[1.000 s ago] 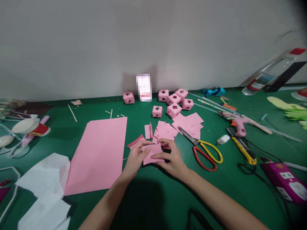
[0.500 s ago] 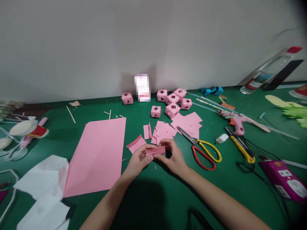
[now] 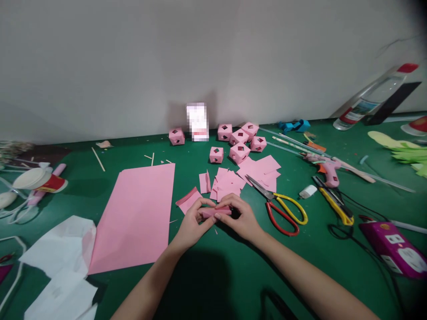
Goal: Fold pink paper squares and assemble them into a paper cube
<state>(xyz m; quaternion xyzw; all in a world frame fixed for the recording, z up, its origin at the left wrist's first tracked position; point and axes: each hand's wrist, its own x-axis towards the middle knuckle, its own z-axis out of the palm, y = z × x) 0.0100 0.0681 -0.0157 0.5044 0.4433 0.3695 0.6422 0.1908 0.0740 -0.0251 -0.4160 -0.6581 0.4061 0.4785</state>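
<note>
Between both hands is a small folded piece of pink paper (image 3: 213, 213), its long edges turned up. My left hand (image 3: 192, 224) pinches its left end, and my right hand (image 3: 240, 218) grips the right side with thumb and bent fingers. The fingertips of both hands meet near the middle and cover part of it. Just beyond my left hand lies another creased pink piece (image 3: 188, 200). A loose heap of small pink paper pieces (image 3: 228, 181) is spread beyond my fingers, beside an upright-folded piece (image 3: 204, 182). Scissors (image 3: 283, 209) with red and yellow handles rest to the right.
Several folded pink paper cubes (image 3: 239, 152) stand near the wall by a blurred bright screen (image 3: 198, 122). Large pink sheets (image 3: 140, 213) lie left. Rightward are a glue gun (image 3: 328, 171), a yellow cutter (image 3: 336, 206), a purple power strip (image 3: 393, 249) and a tilted bottle (image 3: 370, 100).
My right fingers have moved left along the paper's far edge, closer to my left fingertips. The paper looks narrower, more folded up. Everything else stays in place.
</note>
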